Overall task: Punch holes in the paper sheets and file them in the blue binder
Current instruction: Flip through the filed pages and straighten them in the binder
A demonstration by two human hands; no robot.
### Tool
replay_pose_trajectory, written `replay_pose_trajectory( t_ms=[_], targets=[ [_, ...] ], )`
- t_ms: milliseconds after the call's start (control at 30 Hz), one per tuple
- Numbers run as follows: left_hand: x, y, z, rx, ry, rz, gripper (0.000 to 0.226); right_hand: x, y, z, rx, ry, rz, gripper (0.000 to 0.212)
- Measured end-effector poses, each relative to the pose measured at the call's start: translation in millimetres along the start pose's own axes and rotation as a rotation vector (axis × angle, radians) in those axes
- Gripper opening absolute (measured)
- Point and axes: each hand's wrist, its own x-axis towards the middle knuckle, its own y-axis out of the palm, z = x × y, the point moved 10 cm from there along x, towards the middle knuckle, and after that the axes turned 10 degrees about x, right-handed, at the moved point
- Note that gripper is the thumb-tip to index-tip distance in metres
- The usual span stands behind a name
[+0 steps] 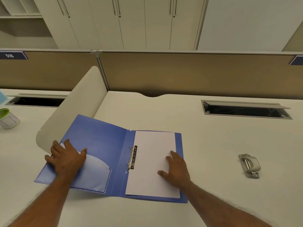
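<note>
Two flat hands, gripping nothing: my left hand (65,158) presses the left cover of the open binder (101,138), my right hand (176,169) rests on the sheets (152,145) in its right half; punch (249,165) well right of it.

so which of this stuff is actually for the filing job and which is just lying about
For the job: blue binder, open, under the left hand; paper sheets in its right half, under the right hand; hole punch further right.
Just lying about: green-rimmed mug; desk divider; cable hatch.
</note>
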Motion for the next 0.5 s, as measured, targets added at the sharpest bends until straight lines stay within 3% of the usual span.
replay_pose_trajectory(
  t_ms=[233, 500],
  targets=[
    [1, -6, -1, -0.088, -0.020, 0.000, 0.077, 10, 38, 79, 0.009, -0.269, 0.236, 0.071],
    [7, -8, 0, -0.062, -0.034, 0.041, 0.087, 16, 64, 110, -0.117, -0.378, 0.357, 0.070]
  ],
)
